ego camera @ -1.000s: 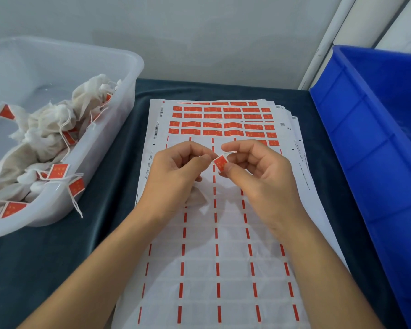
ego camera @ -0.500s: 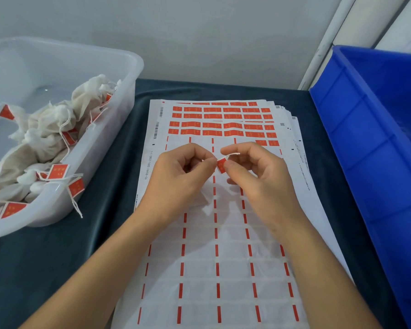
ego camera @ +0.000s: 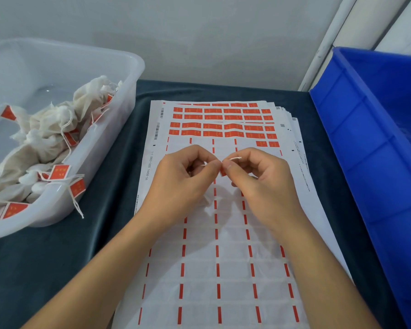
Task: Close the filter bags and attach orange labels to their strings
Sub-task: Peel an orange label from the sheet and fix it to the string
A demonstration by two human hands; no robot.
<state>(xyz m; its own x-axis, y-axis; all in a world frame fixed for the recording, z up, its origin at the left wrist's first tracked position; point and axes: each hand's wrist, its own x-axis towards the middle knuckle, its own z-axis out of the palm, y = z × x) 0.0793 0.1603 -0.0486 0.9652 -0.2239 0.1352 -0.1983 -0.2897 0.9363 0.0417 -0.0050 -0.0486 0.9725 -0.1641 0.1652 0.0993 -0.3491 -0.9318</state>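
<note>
Head view: left hand (ego camera: pixel 185 179) and right hand (ego camera: pixel 259 179) both pinch the orange label (ego camera: pixel 223 171) over the string (ego camera: pixel 235 158). Label likely light, flimsy, sticky; hold at edges.

Along the left edge of the top label sheet (ego camera: pixel 223 257), beside the left hand (ego camera: pixel 183 181), runs a sideways printed line that reads roughly "T-1 0802-1600 14458-56" (ego camera: pixel 149 165), its digits not all certain; above it on the same edge stand two barcodes (ego camera: pixel 157 130), too fine to read; the orange labels (ego camera: pixel 214 129) near the sheet's far edge bear small pale marks, illegible; faint print lines the right edge, also illegible.
</note>
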